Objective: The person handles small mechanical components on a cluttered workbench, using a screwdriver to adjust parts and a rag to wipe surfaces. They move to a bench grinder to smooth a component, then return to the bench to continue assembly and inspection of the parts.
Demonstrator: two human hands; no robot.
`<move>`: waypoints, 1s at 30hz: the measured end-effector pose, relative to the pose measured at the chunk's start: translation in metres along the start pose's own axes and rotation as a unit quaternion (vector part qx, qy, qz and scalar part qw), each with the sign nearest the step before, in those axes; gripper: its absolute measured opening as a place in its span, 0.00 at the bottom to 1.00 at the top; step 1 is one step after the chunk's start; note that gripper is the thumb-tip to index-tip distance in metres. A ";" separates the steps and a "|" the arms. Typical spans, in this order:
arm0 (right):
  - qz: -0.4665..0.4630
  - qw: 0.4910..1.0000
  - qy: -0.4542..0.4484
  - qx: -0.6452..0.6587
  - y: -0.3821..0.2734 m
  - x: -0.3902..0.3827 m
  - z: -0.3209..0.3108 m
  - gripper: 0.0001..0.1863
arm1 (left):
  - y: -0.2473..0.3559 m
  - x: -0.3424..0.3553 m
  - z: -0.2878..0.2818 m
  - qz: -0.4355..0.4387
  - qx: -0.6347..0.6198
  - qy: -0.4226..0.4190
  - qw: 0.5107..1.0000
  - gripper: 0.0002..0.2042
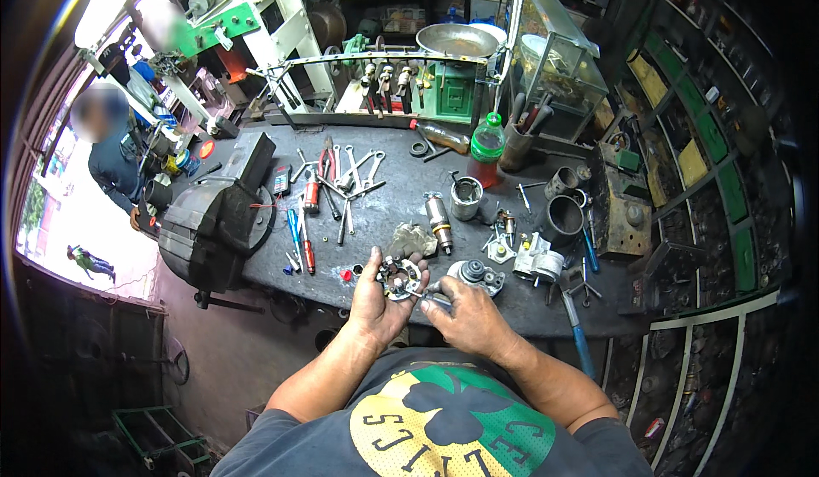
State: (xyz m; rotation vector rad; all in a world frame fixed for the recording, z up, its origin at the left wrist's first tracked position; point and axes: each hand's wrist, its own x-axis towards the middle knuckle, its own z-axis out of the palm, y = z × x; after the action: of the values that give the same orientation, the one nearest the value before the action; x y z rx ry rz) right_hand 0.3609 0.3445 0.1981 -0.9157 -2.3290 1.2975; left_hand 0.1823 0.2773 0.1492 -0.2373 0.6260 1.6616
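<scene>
At the near edge of the bench (375,229), a round part (399,282) sits in my left hand (375,305), thumb and fingers closed about it. My right hand (469,313) bends in at its side; whether it grips anything, I cannot tell. Just beyond sits a housing (474,274), then a cylinder (438,219); leftward, a vise (205,217).

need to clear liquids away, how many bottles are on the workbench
2: a green-topped bottle standing upright, and a red-capped bottle lying on its side just left of it. More may be hidden.
</scene>
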 end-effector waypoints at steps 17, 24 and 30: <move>-0.112 0.904 -0.160 -0.381 0.086 0.086 0.107 0.11 | 0.025 -0.040 -0.158 0.133 0.048 0.167 0.976 0.17; -0.165 0.868 -0.124 -0.452 0.117 0.139 0.123 0.13 | 0.063 -0.092 -0.202 0.182 0.013 0.239 0.954 0.11; -0.167 0.879 -0.144 -0.423 0.089 0.131 0.140 0.24 | 0.058 -0.172 -0.251 0.292 -0.020 0.319 0.901 0.16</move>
State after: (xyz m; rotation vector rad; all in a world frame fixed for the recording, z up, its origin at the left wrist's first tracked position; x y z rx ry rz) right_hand 0.2194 0.3768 0.0442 -0.4744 -3.1693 0.2379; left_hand 0.1126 -0.0045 0.0407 -0.6955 1.2475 2.1853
